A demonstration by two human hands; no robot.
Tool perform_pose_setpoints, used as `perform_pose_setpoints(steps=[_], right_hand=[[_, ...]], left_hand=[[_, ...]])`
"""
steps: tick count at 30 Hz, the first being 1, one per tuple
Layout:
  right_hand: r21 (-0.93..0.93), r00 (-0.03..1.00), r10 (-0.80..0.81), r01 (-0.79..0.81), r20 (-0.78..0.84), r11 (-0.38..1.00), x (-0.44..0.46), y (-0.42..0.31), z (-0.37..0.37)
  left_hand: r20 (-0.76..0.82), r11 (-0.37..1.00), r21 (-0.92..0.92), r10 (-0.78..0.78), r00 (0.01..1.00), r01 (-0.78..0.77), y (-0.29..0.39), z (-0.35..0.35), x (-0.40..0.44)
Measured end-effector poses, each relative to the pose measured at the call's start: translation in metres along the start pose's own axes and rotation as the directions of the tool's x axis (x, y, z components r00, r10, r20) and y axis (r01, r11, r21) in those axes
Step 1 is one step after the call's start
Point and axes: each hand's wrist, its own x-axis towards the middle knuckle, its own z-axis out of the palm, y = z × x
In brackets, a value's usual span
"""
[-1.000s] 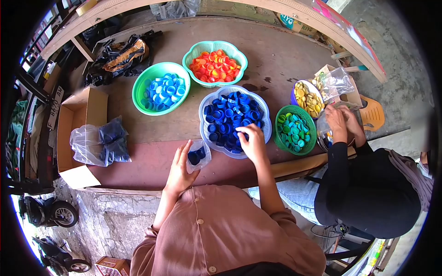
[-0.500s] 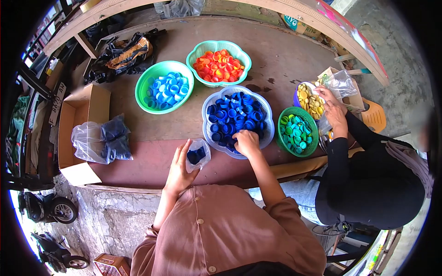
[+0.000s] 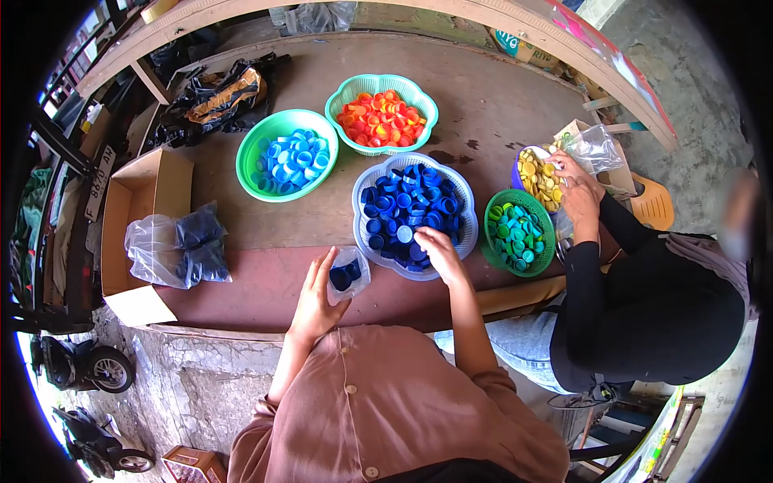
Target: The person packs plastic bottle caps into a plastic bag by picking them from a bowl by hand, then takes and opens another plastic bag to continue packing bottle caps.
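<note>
My left hand (image 3: 317,302) is wrapped round a clear plastic bag (image 3: 359,281) that has dark blue caps (image 3: 341,278) in its bottom. Over the front right part of a pale blue basket (image 3: 361,233) is my right hand (image 3: 439,254), its fingers pinched at a dark blue cap (image 3: 417,251). Many more dark blue caps (image 3: 419,193) fill that basket. A lighter blue cap (image 3: 404,233) lies just left of my right fingertips. The green basket (image 3: 491,251) of green caps (image 3: 515,232) stands right of my right hand.
Behind are a green bowl (image 3: 248,171) of light blue caps and a mint basket (image 3: 378,82) of orange caps. A cardboard box (image 3: 129,201) and filled bags (image 3: 181,249) lie left. At right, a co-worker's hands (image 3: 581,193) are at a bowl of yellow caps (image 3: 538,175).
My right hand has dipped into the dark blue caps and lifted slightly out again. My left hand stays with the bag. The co-worker's hands have moved up to the yellow caps.
</note>
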Motion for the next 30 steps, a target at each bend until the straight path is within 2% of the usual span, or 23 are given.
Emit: perform_pose_setpoints(steps=[1, 4, 5, 7, 9, 11, 12, 13, 14, 15, 17, 19, 21, 22, 23, 24, 29, 30], right_hand=[[0.001, 1.0, -0.002, 0.002, -0.003, 1.0, -0.004, -0.006, 0.0], [0.37, 0.995, 0.0, -0.039, 0.103, 0.928, -0.016, -0.022, 0.004], [0.372, 0.995, 0.0, -0.037, 0.099, 0.928, -0.019, -0.024, 0.005], [0.603, 0.976, -0.102, -0.034, 0.19, 0.797, -0.023, -0.026, 0.007], [0.623, 0.976, -0.103, -0.042, 0.194, 0.781, -0.026, -0.029, 0.01], [0.366, 0.99, -0.094, 0.048, 0.109, 0.93, -0.031, -0.035, 0.018], [0.275, 0.989, -0.109, 0.077, 0.103, 0.958, -0.036, -0.047, 0.027], [-0.01, 0.959, -0.271, 0.273, 0.081, 0.962, -0.035, -0.036, 0.033], [-0.171, 0.886, -0.457, 0.462, 0.07, 0.87, -0.044, -0.054, 0.048], [-0.289, 0.821, -0.561, 0.566, 0.107, 0.772, -0.046, -0.055, 0.059], [-0.604, 0.691, -0.665, 0.668, 0.284, 0.435, -0.056, -0.07, 0.075], [-0.581, 0.682, -0.688, 0.673, 0.248, 0.458, -0.05, -0.069, 0.076], [-0.606, 0.753, -0.652, 0.561, 0.091, 0.563, -0.035, -0.066, 0.056], [-0.567, 0.728, -0.684, 0.583, 0.046, 0.582, -0.022, -0.064, 0.043], [-0.61, 0.764, -0.645, 0.513, 0.003, 0.605, -0.01, -0.054, 0.033], [-0.734, 0.754, -0.653, 0.481, 0.067, 0.48, 0.0, -0.043, 0.023], [-0.846, 0.928, -0.26, 0.354, 0.266, 0.4, 0.021, 0.008, 0.025], [-0.866, 0.938, -0.247, 0.323, 0.242, 0.381, 0.022, 0.014, 0.03]], left_hand=[[0.006, 1.0, -0.011, -0.013, 1.0, 0.013, 0.0, 0.0, 0.0], [0.024, 1.0, -0.014, -0.018, 1.0, 0.018, 0.0, 0.002, 0.001], [0.029, 1.0, -0.006, -0.012, 1.0, 0.012, 0.0, 0.003, 0.002], [0.029, 1.0, -0.003, -0.003, 1.0, 0.003, 0.0, 0.003, 0.002], [0.022, 1.0, 0.0, 0.0, 1.0, 0.0, 0.0, 0.002, 0.002], [0.019, 1.0, 0.003, 0.002, 1.0, -0.002, 0.001, 0.0, 0.002], [0.02, 1.0, 0.003, -0.003, 1.0, 0.003, 0.0, 0.001, 0.001], [0.018, 1.0, 0.001, 0.002, 1.0, -0.002, 0.0, 0.001, 0.001], [0.017, 1.0, -0.001, 0.007, 1.0, -0.007, 0.0, 0.001, 0.001], [0.017, 1.0, 0.0, 0.006, 1.0, -0.006, 0.0, 0.001, 0.001], [0.02, 1.0, -0.011, 0.013, 1.0, -0.013, 0.002, 0.002, 0.003], [0.008, 1.0, -0.004, 0.018, 1.0, -0.018, 0.0, 0.002, 0.003], [-0.005, 1.0, 0.002, 0.013, 1.0, -0.013, -0.001, 0.001, 0.002], [-0.005, 1.0, 0.001, 0.007, 1.0, -0.007, -0.001, 0.0, 0.002], [-0.004, 1.0, 0.0, 0.002, 1.0, -0.002, -0.001, 0.0, 0.001], [-0.002, 1.0, -0.001, 0.003, 1.0, -0.003, -0.001, 0.0, 0.002], [0.037, 1.0, 0.0, 0.014, 0.999, -0.014, 0.001, 0.001, 0.004], [0.037, 1.0, 0.002, 0.013, 0.999, -0.013, 0.0, 0.0, 0.004]])
